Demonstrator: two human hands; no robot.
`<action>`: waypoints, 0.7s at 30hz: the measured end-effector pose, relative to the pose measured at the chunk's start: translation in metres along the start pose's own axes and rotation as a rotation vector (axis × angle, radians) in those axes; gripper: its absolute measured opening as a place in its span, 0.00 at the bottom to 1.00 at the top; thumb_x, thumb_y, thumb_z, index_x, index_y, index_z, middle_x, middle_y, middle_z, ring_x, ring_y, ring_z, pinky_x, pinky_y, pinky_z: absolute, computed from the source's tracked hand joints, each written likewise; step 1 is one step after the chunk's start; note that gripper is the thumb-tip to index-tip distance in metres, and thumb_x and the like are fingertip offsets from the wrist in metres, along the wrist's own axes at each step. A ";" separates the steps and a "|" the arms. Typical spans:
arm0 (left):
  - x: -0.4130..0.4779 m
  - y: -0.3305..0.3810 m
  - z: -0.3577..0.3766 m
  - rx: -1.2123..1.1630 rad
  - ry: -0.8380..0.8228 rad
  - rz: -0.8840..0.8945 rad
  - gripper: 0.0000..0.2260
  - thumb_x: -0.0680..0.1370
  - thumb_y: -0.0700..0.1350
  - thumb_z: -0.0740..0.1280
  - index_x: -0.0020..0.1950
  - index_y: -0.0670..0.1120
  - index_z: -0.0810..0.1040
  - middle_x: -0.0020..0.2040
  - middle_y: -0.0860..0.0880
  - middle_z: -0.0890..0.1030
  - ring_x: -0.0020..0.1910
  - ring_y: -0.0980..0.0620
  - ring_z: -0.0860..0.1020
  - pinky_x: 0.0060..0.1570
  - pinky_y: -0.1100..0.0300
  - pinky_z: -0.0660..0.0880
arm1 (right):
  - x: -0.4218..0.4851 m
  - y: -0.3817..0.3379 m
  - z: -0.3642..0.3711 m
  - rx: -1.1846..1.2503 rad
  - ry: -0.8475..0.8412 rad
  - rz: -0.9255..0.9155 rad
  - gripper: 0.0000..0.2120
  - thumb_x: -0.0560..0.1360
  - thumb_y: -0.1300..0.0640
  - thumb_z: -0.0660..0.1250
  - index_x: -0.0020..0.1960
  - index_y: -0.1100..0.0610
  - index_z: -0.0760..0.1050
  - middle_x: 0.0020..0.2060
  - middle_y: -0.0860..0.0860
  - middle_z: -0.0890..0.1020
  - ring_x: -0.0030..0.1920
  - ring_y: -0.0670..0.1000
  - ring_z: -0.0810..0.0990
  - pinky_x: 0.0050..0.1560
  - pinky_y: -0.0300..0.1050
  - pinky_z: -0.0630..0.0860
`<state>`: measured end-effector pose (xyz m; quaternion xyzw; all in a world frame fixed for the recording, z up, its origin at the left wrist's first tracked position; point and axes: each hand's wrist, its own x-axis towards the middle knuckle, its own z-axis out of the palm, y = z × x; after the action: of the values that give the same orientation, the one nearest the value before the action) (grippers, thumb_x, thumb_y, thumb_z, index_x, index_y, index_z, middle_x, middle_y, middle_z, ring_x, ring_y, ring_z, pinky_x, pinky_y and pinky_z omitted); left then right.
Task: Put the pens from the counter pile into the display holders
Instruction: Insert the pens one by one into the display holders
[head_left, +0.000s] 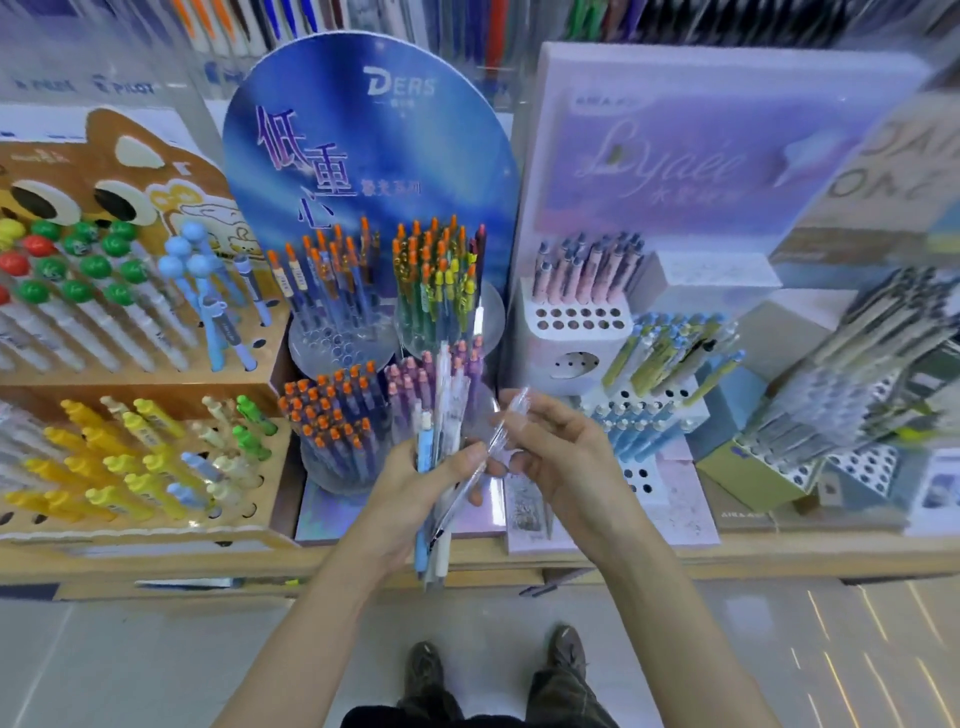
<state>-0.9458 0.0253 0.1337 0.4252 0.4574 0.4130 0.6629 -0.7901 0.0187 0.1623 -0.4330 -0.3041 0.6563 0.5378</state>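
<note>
Item: bundle of pens (434, 467), clenched in left hand (410, 493), just before the blue DERS display (363, 156). Right hand (550, 457) pinches one clear pen (498, 431) from it. Risk: loosened bundle may spill; neighbouring upright pens may topple.

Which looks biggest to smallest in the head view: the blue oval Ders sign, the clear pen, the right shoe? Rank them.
1. Blue oval Ders sign, by far the largest.
2. Clear pen, long but very thin, held in the right hand.
3. Right shoe, though it is farther from the camera, so the last two are unsure.
</note>
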 end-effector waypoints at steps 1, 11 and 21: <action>0.003 -0.001 0.008 -0.002 0.003 -0.016 0.14 0.64 0.53 0.73 0.42 0.44 0.83 0.38 0.45 0.85 0.33 0.51 0.80 0.35 0.61 0.77 | -0.002 -0.006 -0.007 0.047 -0.022 0.001 0.11 0.71 0.64 0.68 0.52 0.63 0.79 0.39 0.57 0.82 0.35 0.50 0.81 0.37 0.40 0.78; 0.049 -0.009 0.120 0.199 0.046 0.010 0.11 0.75 0.42 0.70 0.33 0.49 0.84 0.32 0.52 0.84 0.30 0.59 0.80 0.32 0.70 0.74 | -0.022 -0.063 -0.106 -0.189 0.284 -0.252 0.13 0.72 0.62 0.72 0.32 0.52 0.74 0.24 0.51 0.74 0.24 0.50 0.70 0.30 0.38 0.72; 0.083 -0.029 0.223 0.254 -0.030 0.080 0.16 0.77 0.43 0.68 0.29 0.47 0.73 0.21 0.51 0.71 0.23 0.55 0.70 0.29 0.69 0.70 | -0.057 -0.103 -0.240 -0.370 0.710 -0.413 0.10 0.71 0.61 0.73 0.33 0.55 0.76 0.23 0.53 0.78 0.25 0.48 0.75 0.29 0.38 0.74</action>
<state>-0.7079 0.0525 0.1341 0.5299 0.4784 0.3716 0.5935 -0.5265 -0.0285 0.1595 -0.6504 -0.2931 0.2807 0.6421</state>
